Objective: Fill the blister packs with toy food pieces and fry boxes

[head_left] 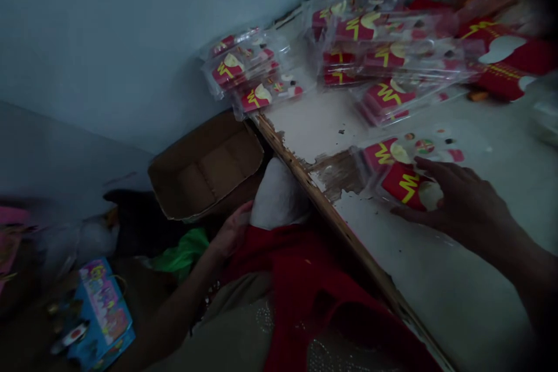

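Note:
My right hand (462, 203) is over the tabletop, its thumb and index finger on either side of a clear plastic packet (403, 186) with a red carton and a yellow zigzag mark. Behind that packet lies a similar one (383, 154), partly overlapped, showing small coloured pieces inside. My left hand (235, 229) rests low beside a light-coloured knee (279, 195), fingers extended, with nothing visible in it. A red cloth (292, 256) covers the lap. The fingertips of my right hand are partly hidden and slightly blurred.
More such packets are piled at the wall (244, 67) and across the table's back (387, 52). Loose red cartons (501, 58) lie at the right. The table's wooden edge (322, 192) is chipped. Below stand a cardboard box (204, 168), green plastic (183, 253) and a blue box (102, 314).

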Available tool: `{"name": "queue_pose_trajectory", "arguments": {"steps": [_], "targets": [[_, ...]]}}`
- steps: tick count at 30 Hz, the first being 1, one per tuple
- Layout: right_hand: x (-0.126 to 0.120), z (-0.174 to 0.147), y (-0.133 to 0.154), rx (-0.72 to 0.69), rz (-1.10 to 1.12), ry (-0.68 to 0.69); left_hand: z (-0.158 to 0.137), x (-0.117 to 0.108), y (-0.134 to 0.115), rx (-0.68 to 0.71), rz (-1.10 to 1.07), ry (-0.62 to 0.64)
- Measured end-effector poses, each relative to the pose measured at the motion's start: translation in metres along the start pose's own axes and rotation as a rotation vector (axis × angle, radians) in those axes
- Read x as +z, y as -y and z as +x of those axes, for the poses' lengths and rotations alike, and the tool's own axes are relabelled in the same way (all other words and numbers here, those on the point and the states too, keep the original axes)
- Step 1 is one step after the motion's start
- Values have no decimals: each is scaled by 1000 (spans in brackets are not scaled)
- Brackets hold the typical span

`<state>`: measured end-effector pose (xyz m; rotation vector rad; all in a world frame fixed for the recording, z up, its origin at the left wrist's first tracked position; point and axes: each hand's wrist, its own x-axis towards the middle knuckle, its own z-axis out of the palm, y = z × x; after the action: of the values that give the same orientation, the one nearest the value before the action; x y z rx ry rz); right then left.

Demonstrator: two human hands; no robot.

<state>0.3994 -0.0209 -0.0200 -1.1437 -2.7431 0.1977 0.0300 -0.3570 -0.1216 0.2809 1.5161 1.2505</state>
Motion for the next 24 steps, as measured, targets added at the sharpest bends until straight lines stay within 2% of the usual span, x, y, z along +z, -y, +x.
{"name": "queue_pose_trajectory", "arguments": {"steps": [3, 5, 9, 11, 13, 14, 16, 18, 21, 24], "targets": [[-1, 1, 0, -2, -5, 8, 12, -13, -6, 25, 183, 206], [-5, 2, 3, 5, -29, 31, 22, -15, -14, 63, 370, 284], [-21, -2, 15, 48, -113, 82, 33, 0, -46, 253, 830, 266], [-31, -10, 21, 63, -145, 104, 33, 11, -73, 354, 1071, 228], [-37, -25, 27, 73, -153, 130, 31, 22, -108, 413, 1182, 144], [-39, -34, 30, 76, -144, 145, 30, 29, -126, 417, 1158, 92], [-37, -53, 36, 81, -113, 189, 30, 45, -158, 338, 1030, 51], [-30, -70, 42, 103, -83, 217, 33, 65, -181, 194, 846, 92], [-14, -89, 44, 171, -66, 173, 41, 92, -195, 33, 649, 151], [-2, -100, 40, 207, -60, 99, 48, 109, -197, 79, 698, 155]]}}
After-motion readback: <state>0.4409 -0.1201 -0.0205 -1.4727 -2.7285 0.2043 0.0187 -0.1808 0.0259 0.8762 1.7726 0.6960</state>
